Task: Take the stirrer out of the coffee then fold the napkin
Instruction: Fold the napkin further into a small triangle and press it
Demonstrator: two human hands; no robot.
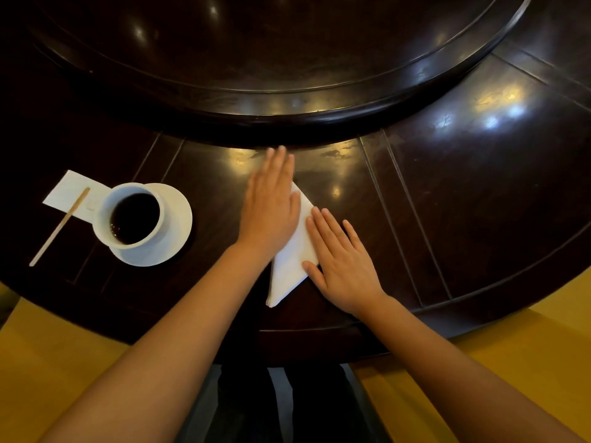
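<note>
A white napkin [292,260] lies folded into a triangle on the dark wooden table [447,193], in front of me. My left hand [270,204] rests flat on its far part, fingers straight and together. My right hand [340,263] lies flat on its right edge, fingers spread. At the left a white cup of black coffee [132,215] stands on a white saucer [177,219]. The wooden stirrer [59,227] is out of the cup, lying on a second white napkin [72,195] with its near end on the table.
A raised round turntable [287,116] of dark wood fills the far half of the table. The table's curved front edge runs just below my forearms. Yellow floor shows at both sides, and my dark trousers at the bottom middle.
</note>
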